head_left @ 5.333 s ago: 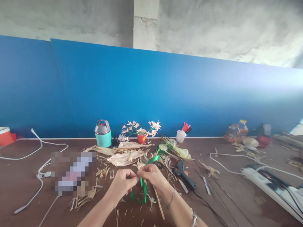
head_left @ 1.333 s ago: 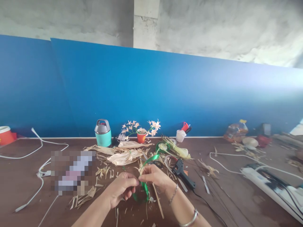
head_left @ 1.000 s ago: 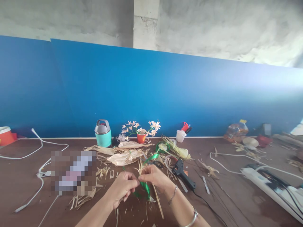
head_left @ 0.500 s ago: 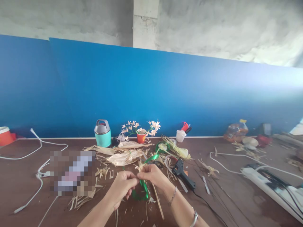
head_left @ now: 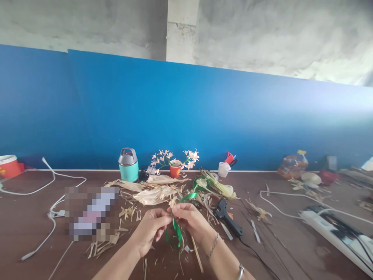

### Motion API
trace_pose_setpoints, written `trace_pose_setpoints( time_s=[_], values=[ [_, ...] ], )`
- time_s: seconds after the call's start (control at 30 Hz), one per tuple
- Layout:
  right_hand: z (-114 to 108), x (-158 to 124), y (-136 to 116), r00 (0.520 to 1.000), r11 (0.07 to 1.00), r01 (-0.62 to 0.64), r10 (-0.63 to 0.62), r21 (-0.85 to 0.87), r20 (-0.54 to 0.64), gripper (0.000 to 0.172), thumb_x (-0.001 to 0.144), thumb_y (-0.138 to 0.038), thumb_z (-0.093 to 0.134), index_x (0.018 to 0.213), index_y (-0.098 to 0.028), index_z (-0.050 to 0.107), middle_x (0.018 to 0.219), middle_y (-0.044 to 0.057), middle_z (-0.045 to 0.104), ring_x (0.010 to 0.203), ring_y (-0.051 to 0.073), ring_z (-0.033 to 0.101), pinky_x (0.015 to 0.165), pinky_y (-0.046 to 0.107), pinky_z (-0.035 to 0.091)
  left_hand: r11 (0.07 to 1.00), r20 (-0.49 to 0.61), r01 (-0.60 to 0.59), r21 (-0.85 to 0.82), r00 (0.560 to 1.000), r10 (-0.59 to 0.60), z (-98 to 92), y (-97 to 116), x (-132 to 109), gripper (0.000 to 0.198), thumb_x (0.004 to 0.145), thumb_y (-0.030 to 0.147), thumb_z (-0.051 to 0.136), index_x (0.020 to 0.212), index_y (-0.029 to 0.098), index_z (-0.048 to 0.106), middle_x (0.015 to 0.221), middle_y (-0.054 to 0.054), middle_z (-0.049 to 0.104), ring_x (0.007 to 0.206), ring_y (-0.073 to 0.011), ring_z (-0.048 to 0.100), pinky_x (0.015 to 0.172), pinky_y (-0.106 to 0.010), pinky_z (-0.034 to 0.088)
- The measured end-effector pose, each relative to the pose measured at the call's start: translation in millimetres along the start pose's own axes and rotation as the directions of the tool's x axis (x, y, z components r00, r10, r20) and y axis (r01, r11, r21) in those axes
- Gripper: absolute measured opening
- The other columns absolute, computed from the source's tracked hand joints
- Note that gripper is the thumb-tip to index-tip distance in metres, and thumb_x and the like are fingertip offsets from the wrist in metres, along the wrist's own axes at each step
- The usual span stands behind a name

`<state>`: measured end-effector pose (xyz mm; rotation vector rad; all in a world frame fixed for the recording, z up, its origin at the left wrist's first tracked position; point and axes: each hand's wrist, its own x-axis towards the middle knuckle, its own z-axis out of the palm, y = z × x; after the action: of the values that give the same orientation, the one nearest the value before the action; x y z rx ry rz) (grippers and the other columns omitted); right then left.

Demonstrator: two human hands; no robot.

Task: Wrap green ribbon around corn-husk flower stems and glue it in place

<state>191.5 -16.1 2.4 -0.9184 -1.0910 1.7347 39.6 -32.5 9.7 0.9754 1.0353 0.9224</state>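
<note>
- Where the blue board [head_left: 204, 116] backs the bench, it stands as one flat, matte sheet under rough grey concrete.
- Brown table [head_left: 291, 249]: smooth board, littered with scraps and white cable.
- White power strip [head_left: 335, 229] at the right edge, hard plastic, well apart from the hands.
- Dried husks [head_left: 154, 194] heaped mid-table: pale, papery, ribbed, curled at the tips.
- Black glue gun [head_left: 224, 212] lies on its side just right of the right hand.
- Left hand [head_left: 151, 229] and right hand [head_left: 190, 221] meet fingertip to fingertip above the table, each pinched shut on the green ribbon [head_left: 176, 231]. The other fingers are loosely curled.
- The ribbon is glossy, narrow and flat. It runs back toward a green coil near the husks, and a slack loop hangs below the pinch.
- Handling, as I judge it: nearly weightless, limp and slick. It is likely to slide or twist, so grip flat across its width, close to the working point.
- Thin pale stick [head_left: 198, 258] slants below the right wrist (stiff, probably snaps if bent).
- Small husk flower [head_left: 173, 201] just above the fingertips: brittle petals, best held by its base.
</note>
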Motion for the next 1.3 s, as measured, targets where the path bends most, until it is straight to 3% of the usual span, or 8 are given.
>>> trace_pose_setpoints(
  time_s=[0.2, 0.33, 0.5, 0.67, 0.83, 1.1, 1.3],
  values=[
    [1.5, 4.2, 1.9, 0.999, 0.993, 0.032, -0.036, -0.115, -0.037, 0.036, 0.059, -0.044, 0.074, 0.056, -0.012, 0.057, 0.045, -0.006, 0.041, 0.043, 0.005, 0.028, 0.045, 0.023, 0.015, 0.988, -0.093, -0.026, 0.153, 0.995, 0.041, 3.5, -1.5, 0.3, 0.021, 0.06, 0.031, 0.065, 0.055, 0.016, 0.051, 0.044, 0.006, 0.049, 0.034, -0.0041, 0.038, 0.033, -0.015, 0.025],
    [0.7, 3.5, -0.4, 0.995, 0.978, 0.05, -0.066, -0.203, -0.073, 0.039, 0.059, -0.048, 0.072, 0.055, -0.014, 0.054, 0.043, -0.008, 0.036, 0.043, 0.004, 0.022, 0.044, 0.023, 0.012, 0.99, -0.082, -0.034, 0.133, 0.996, 0.045, 2.6, 0.2, -0.5, 0.019, 0.063, 0.03, 0.06, 0.055, 0.016, 0.051, 0.046, 0.005, 0.052, 0.036, -0.0042, 0.039, 0.034, -0.015, 0.027],
    [2.6, 3.5, -0.2, 0.992, 0.953, 0.061, -0.09, -0.298, -0.087, 0.039, 0.058, -0.049, 0.07, 0.053, -0.014, 0.054, 0.046, -0.006, 0.04, 0.047, 0.006, 0.027, 0.046, 0.023, 0.018, 0.978, -0.101, -0.02, 0.206, 0.994, 0.041, 1.4, -0.2, -0.8, 0.016, 0.061, 0.028, 0.059, 0.055, 0.016, 0.051, 0.043, 0.007, 0.048, 0.031, -0.0029, 0.032, 0.031, -0.015, 0.02],
    [4.9, 6.5, 1.4, 0.976, 0.891, 0.041, -0.134, -0.453, -0.174, 0.033, 0.058, -0.042, 0.069, 0.048, -0.014, 0.053, 0.045, -0.006, 0.038, 0.047, 0.007, 0.029, 0.046, 0.022, 0.02, 0.924, -0.157, -0.009, 0.383, 0.985, 0.075, 0.2, -5.5, 2.3, 0.015, 0.064, 0.026, 0.056, 0.052, 0.017, 0.052, 0.036, 0.008, 0.043, 0.03, -0.0055, 0.034, 0.031, -0.016, 0.025],
    [5.0, 8.3, 4.1, 0.961, 0.875, 0.03, -0.158, -0.484, -0.227, 0.024, 0.06, -0.033, 0.065, 0.05, -0.014, 0.055, 0.045, -0.005, 0.039, 0.047, 0.007, 0.031, 0.045, 0.021, 0.021, 0.857, -0.15, -0.062, 0.511, 0.976, 0.159, -0.9, -7.6, 4.8, 0.012, 0.066, 0.025, 0.055, 0.057, 0.017, 0.058, 0.033, 0.009, 0.039, 0.031, -0.0072, 0.037, 0.032, -0.016, 0.028],
    [7.4, 8.4, 5.5, 0.949, 0.86, 0.036, -0.189, -0.509, -0.253, 0.019, 0.061, -0.028, 0.062, 0.052, -0.013, 0.057, 0.047, -0.004, 0.043, 0.049, 0.008, 0.034, 0.045, 0.02, 0.025, 0.867, -0.158, -0.017, 0.499, 0.981, 0.111, 2.2, -1.7, -0.1, 0.014, 0.066, 0.028, 0.056, 0.056, 0.018, 0.055, 0.033, 0.008, 0.041, 0.032, -0.0081, 0.038, 0.033, -0.017, 0.029],
    [9.2, 7.0, 5.3, 0.944, 0.862, 0.043, -0.2, -0.505, -0.261, 0.02, 0.06, -0.029, 0.062, 0.048, -0.013, 0.056, 0.046, -0.005, 0.04, 0.05, 0.008, 0.033, 0.045, 0.021, 0.025, 0.842, -0.122, -0.099, 0.531, 0.974, 0.192, -1.4, -9.0, 4.4, 0.015, 0.067, 0.024, 0.052, 0.053, 0.018, 0.053, 0.034, 0.008, 0.039, 0.033, -0.0073, 0.038, 0.035, -0.017, 0.028]
  ],
)
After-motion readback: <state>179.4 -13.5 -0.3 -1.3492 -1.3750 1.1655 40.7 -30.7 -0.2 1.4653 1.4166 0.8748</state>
